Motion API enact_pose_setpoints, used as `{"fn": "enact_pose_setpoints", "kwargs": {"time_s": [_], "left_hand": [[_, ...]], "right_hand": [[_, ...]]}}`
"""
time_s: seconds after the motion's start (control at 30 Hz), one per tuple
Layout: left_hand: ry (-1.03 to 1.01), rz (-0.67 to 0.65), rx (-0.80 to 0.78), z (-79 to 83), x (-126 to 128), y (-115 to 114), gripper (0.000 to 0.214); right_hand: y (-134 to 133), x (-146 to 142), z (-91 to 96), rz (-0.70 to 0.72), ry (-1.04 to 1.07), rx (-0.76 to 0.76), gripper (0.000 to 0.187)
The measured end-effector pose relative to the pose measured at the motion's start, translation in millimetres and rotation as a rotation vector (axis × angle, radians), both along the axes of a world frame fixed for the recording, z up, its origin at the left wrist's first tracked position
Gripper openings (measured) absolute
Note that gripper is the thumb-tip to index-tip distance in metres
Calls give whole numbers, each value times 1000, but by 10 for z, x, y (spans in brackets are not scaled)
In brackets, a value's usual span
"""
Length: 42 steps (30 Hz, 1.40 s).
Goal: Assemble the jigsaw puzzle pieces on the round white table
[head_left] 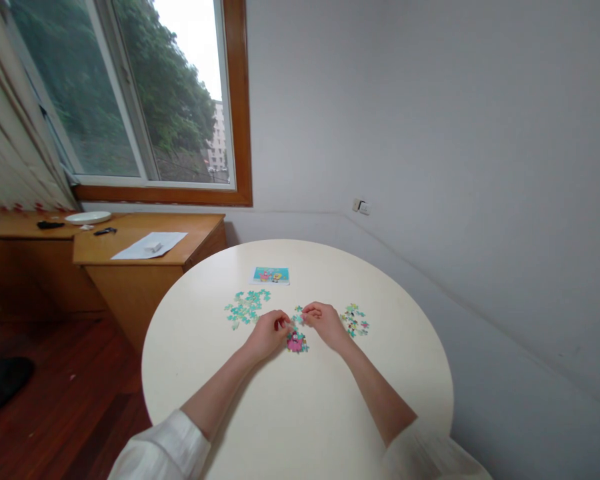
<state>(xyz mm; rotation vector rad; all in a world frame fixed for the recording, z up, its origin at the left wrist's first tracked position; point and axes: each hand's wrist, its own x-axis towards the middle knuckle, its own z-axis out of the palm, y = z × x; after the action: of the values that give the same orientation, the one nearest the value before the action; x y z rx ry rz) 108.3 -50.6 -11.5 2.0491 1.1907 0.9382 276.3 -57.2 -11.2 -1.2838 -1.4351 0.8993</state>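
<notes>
Between my two hands lies a small joined patch of jigsaw puzzle (296, 343) with a pink figure on it. My left hand (269, 333) is closed at the patch's upper left, its fingers curled in a pinch; whatever they hold is hidden. Across from it, my right hand (326, 324) pinches at the edge of a small teal puzzle piece (298, 319) above the patch. Another loose piece (299, 308) lies just beyond the fingertips. Loose teal pieces (247, 307) are spread to the left, and a smaller multicoloured pile (355, 320) sits right of my right hand.
A picture card (271, 275) with cartoon figures lies toward the far side of the round white table (300, 413). Behind on the left, a wooden desk (130, 280) carries a paper sheet (137, 248) and a white plate (88, 217). A wall stands to the right.
</notes>
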Motion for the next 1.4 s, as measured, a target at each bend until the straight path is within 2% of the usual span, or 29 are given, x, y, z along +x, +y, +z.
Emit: {"fn": "enact_pose_setpoints", "kwargs": {"time_s": [0.27,0.7,0.97,1.4], "left_hand": [[-43,32,-36,84,5,-41,15],[-60,13,-3,68,-1,-37,18],[-25,7,-5,54,-1,-17,18],[-35,1,5,0,-12,11,16]], "right_hand": [[-3,-105,-28,39,178,-104,18],[-45,-134,-24,166,153,-98,23],[-3,-125,-100,149,155,-130,26],[-28,-131,-64,120,132,-129,19]]}}
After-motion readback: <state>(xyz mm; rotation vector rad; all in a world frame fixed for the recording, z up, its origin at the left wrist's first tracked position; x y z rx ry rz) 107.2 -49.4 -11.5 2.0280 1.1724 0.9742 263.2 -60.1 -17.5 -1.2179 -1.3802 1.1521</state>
